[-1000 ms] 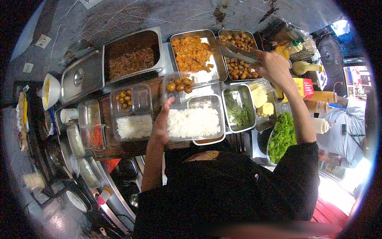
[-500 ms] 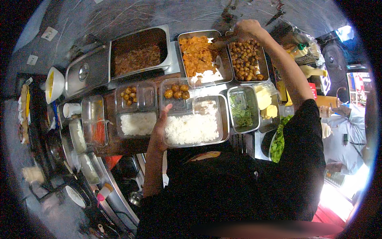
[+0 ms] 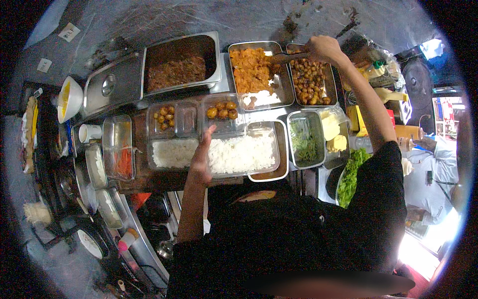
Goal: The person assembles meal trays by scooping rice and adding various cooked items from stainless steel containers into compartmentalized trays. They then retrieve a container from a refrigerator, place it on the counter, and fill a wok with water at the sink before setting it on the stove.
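Orange food (image 3: 249, 70) lies in a metal tray (image 3: 285, 85); the right hand (image 3: 324, 49) grips a dark serving tool (image 3: 293, 57) reaching there. Small scoops seem best, while the left hand (image 3: 201, 162), holding the clear box (image 3: 226, 128), should stay steady. A second ago, the right hand was nearer the body.

Free room over meat pan (image 3: 213, 80), utensil (image 3: 287, 58) across orange-food tray (image 3: 283, 92)
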### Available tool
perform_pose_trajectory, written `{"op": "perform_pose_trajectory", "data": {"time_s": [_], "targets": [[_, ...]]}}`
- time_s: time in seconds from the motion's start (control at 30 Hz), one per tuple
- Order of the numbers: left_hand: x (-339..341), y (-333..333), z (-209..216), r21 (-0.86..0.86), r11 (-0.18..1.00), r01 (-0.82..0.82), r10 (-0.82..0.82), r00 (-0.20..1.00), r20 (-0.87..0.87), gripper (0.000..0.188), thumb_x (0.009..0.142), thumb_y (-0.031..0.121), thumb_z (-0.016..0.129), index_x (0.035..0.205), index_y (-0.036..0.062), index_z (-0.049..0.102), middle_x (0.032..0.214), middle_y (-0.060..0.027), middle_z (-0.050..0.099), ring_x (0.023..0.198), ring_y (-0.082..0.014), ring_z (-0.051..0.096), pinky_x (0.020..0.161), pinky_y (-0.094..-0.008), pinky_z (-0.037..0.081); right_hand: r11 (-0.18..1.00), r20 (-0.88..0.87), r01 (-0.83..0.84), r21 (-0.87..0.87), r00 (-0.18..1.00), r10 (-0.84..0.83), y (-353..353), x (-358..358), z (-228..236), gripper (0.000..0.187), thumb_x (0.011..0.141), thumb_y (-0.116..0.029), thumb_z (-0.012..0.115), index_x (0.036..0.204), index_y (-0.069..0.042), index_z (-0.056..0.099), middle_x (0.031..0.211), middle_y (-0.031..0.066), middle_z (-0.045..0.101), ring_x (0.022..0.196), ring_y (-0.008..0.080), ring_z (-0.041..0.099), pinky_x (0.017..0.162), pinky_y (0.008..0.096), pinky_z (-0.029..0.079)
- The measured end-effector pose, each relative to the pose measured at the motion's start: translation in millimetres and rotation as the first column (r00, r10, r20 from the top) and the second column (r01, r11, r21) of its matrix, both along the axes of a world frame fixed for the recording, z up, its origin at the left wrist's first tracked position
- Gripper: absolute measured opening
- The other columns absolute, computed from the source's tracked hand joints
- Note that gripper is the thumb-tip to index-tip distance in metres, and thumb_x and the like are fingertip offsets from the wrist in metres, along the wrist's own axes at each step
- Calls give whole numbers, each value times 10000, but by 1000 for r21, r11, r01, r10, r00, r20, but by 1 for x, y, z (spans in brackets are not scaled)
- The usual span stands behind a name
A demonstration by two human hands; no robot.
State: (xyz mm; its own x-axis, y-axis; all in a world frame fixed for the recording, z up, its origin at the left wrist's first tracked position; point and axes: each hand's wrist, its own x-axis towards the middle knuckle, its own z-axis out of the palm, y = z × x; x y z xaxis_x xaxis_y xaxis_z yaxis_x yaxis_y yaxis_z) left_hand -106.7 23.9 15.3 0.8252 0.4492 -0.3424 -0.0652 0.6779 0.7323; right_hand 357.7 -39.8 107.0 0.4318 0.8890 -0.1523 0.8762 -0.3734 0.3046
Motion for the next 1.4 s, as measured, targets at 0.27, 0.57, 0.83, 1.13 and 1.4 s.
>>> {"op": "perform_pose_trajectory", "data": {"time_s": [0.27, 0.57, 0.83, 1.13, 1.4], "targets": [[13, 16, -40, -29, 1000, 1, -6, 984, -179, 564, 956, 481, 408, 1385, 115, 379, 1345, -76, 454, 1187, -221, 489, 991, -398, 413, 993, -94, 85, 80, 993, -77, -33, 12, 11, 331, 685, -360, 726, 944, -156, 707, 860, 146, 681, 841, 327, 654, 736, 435, 521], [45, 15, -8, -280, 960, -1, -10, 999, -37, 568, 946, 409, 492, 1392, 83, 358, 1324, -71, 472, 1186, -188, 490, 986, -347, 414, 975, -467, 214, 59, 869, -163, -63, -75, 123, 260, 704, -258, 724, 945, -161, 713, 806, 88, 689, 744, 274, 659, 677, 382, 521], [50, 6, 6, -280, 955, 96, -100, 995, 0, 586, 938, 426, 500, 1384, 78, 351, 1294, -86, 497, 1132, -188, 538, 940, -348, 461, 992, -233, -114, -53, 968, 99, -77, -139, 106, 380, 680, -235, 753, 1055, -225, 694, 803, 91, 683, 714, 275, 654, 647, 381, 504], [43, 1, 12, -204, 977, 64, -56, 997, 45, 616, 942, 428, 485, 1420, 85, 304, 1299, -94, 502, 1133, -208, 545, 940, -372, 465, 984, -319, -136, 116, 933, 167, -89, -181, 129, 326, 713, -299, 707, 998, -143, 685, 691, 151, 632, 687, 349, 622, 617, 456, 486], [44, 1, 11, -181, 982, 58, -55, 998, 21, 615, 948, 402, 485, 1439, 93, 281, 1385, -90, 421, 1212, -227, 480, 1003, -388, 409, 982, -315, -172, 75, 931, 187, -87, -186, 113, 393, 704, -232, 728, 1090, -180, 677, 754, 123, 665, 680, 313, 623, 626, 395, 465]]}}
